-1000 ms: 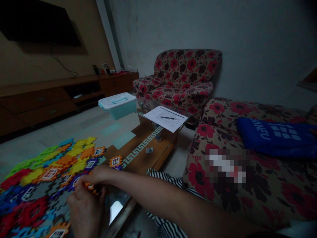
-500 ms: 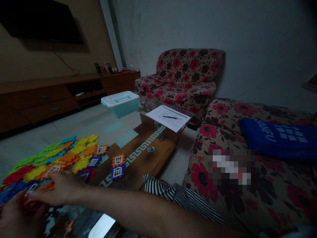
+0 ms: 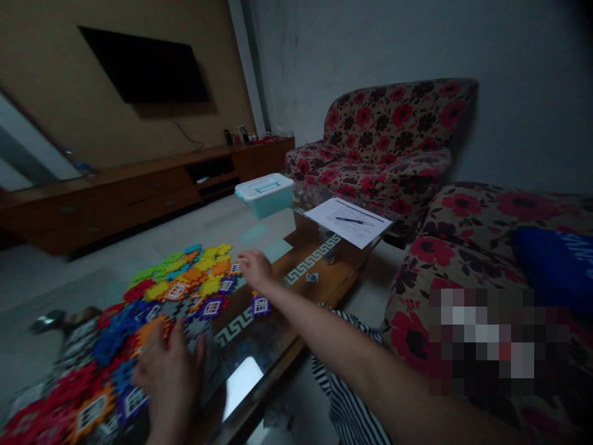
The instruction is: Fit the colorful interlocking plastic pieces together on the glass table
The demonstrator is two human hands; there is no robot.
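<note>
A patch of interlocked colourful plastic tiles (image 3: 152,303) covers the left of the glass-topped coffee table (image 3: 278,334); several tiles carry white window prints. My left hand (image 3: 169,364) lies flat on the near tiles with its fingers spread, holding nothing. My right hand (image 3: 254,269) is stretched out to the patch's far right edge, fingers extended toward an orange window tile (image 3: 235,267). A loose purple window tile (image 3: 260,304) lies just beside my right wrist, apart from the patch.
A turquoise box with a white lid (image 3: 264,193) and a paper sheet with a pen (image 3: 348,221) sit at the table's far end. A floral armchair (image 3: 389,148) stands behind, a floral sofa with a blue cushion (image 3: 556,266) to the right. A wooden TV cabinet (image 3: 139,191) lines the left wall.
The view has swung left and up. My right hand went from the near tiles out to the far right edge of the patch. My left hand now rests flat on the near tiles.
</note>
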